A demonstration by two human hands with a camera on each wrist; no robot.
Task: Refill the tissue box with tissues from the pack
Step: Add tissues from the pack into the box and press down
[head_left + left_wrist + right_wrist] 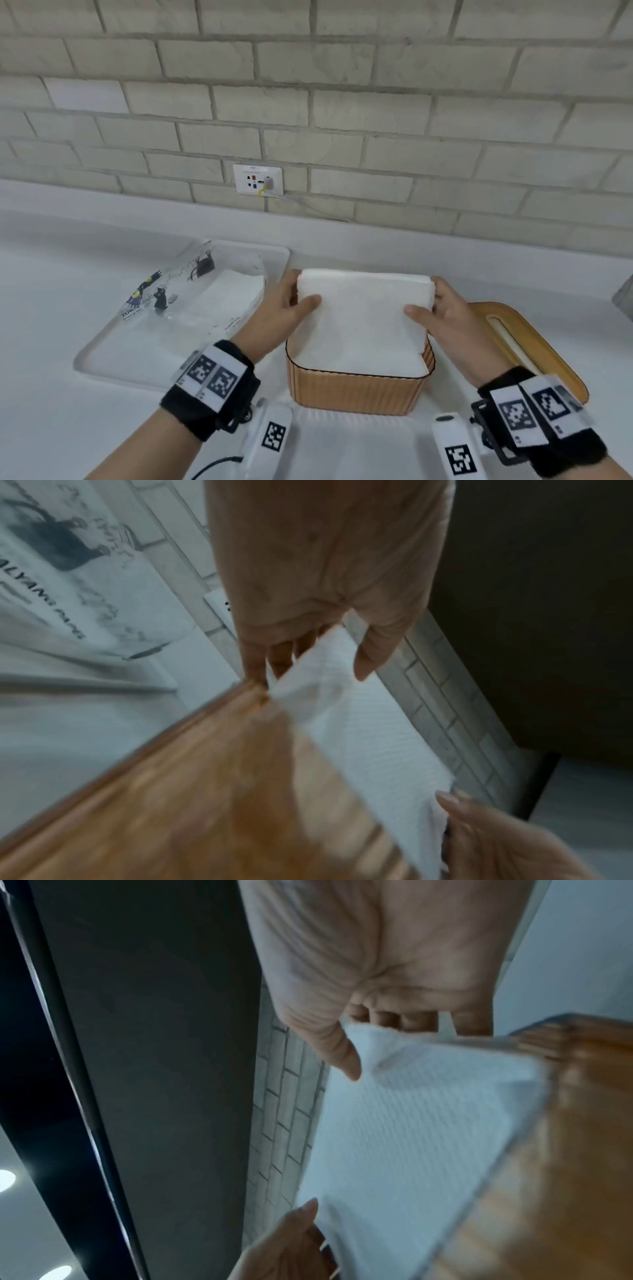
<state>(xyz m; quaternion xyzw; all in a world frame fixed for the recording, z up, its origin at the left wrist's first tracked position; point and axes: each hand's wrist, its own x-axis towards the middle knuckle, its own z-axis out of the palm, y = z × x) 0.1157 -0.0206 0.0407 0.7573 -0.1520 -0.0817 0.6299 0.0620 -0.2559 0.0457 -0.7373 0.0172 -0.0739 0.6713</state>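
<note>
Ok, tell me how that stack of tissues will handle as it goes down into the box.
The stack of tissues is probably soft and floppy: both the left hand and the right hand grip its ends. It looks light for its size. It may snag on the tissue box, since its near edge nearly fills the opening.

This looks like a kitchen or pantry corner in a home or an office; the pictures do not settle which. A smooth white desk (pixel 51 342) runs along a wall of pale grey-beige brick-pattern tiles (pixel 342 113) with a low white upstand at its foot. A white wall socket plate (pixel 258 179) sits just above that upstand, with a plug and thin cable in it (the small markings are too blurred to read). In the right wrist view a dark overhead panel (pixel 154 1069) hangs above the desk, and round ceiling lights (pixel 5 1180) show beyond it.
</note>
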